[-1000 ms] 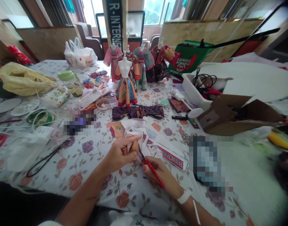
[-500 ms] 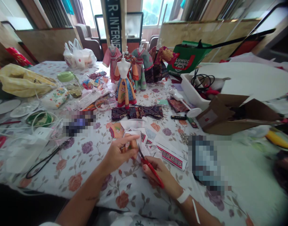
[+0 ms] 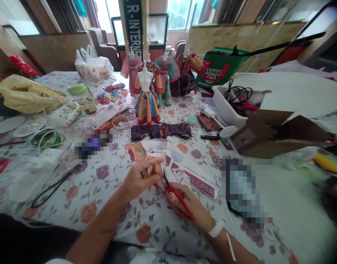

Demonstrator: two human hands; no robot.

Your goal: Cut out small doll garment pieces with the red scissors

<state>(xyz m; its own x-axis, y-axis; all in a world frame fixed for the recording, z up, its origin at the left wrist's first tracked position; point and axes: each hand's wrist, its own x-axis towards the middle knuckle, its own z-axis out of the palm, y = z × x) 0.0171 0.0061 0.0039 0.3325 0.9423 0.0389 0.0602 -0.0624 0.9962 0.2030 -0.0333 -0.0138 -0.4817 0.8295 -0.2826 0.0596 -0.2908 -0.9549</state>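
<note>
My left hand (image 3: 139,178) pinches an orange patterned fabric piece (image 3: 156,169) between thumb and fingers, index finger stretched along its top. Red-handled scissors (image 3: 182,202) are gripped in my right hand (image 3: 183,198); their dark blades point up and lie close beside the fabric's right edge. Whether the blades touch it I cannot tell. Behind the hands lie white cut pieces with a red patterned band (image 3: 197,180) and another orange piece (image 3: 137,151). Dark paisley cloth (image 3: 176,131) lies beyond them, in front of a small white mannequin (image 3: 145,80) wearing an orange and blue skirt (image 3: 147,106).
More dressed mannequins (image 3: 164,71) stand at the back. To the right are an open cardboard box (image 3: 256,135), a white bin (image 3: 222,99) and a green bag (image 3: 223,64). At left are a lidded jar (image 3: 81,99), a charger (image 3: 48,156) with cables and a yellow bag (image 3: 28,95).
The scissors have shifted very slightly, their handles a little lower and to the right. My left hand and the orange fabric have hardly moved.
</note>
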